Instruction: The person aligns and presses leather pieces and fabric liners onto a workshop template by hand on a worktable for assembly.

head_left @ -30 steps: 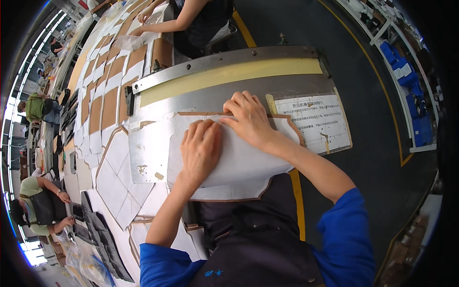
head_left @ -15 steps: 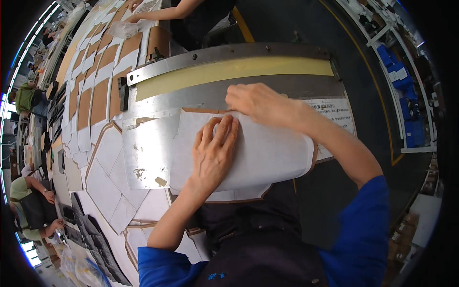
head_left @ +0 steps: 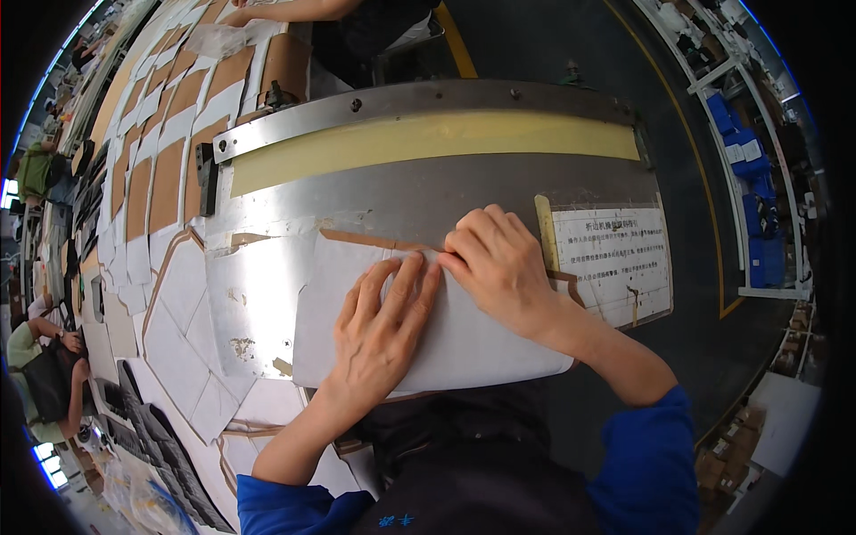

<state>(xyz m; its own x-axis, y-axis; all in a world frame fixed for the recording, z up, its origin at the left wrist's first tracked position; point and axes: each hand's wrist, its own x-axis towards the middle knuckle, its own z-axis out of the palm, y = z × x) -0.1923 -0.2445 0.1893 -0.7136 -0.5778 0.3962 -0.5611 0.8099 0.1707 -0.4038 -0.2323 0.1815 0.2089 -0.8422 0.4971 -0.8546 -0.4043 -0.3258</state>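
Note:
A white sheet-like panel [head_left: 473, 348] with a brown folded edge [head_left: 370, 240] lies across the near part of a metal work plate [head_left: 401, 198]. On the panel my left hand [head_left: 379, 325] rests flat, fingers stretched toward the brown edge. Close beside its fingertips, my right hand [head_left: 504, 272] has curled fingers, with thumb and forefinger pinching the panel's far edge. Part of that edge is hidden under the fingers. Beyond both hands, a yellow strip [head_left: 428, 147] runs along the plate below a raised metal bar [head_left: 401, 96].
A printed sheet [head_left: 615, 267] lies on the plate's right side. Brown and white pieces [head_left: 165, 187] cover the table at left. A person's arm [head_left: 299, 11] reaches over the far end; another person [head_left: 53, 374] works at far left. Shelving with blue bins [head_left: 765, 209] stands right.
My right hand has come down to the panel's far edge, close beside my left fingertips. In the picture the panel sits lower, and the printed sheet shows more fully. My left hand still lies flat.

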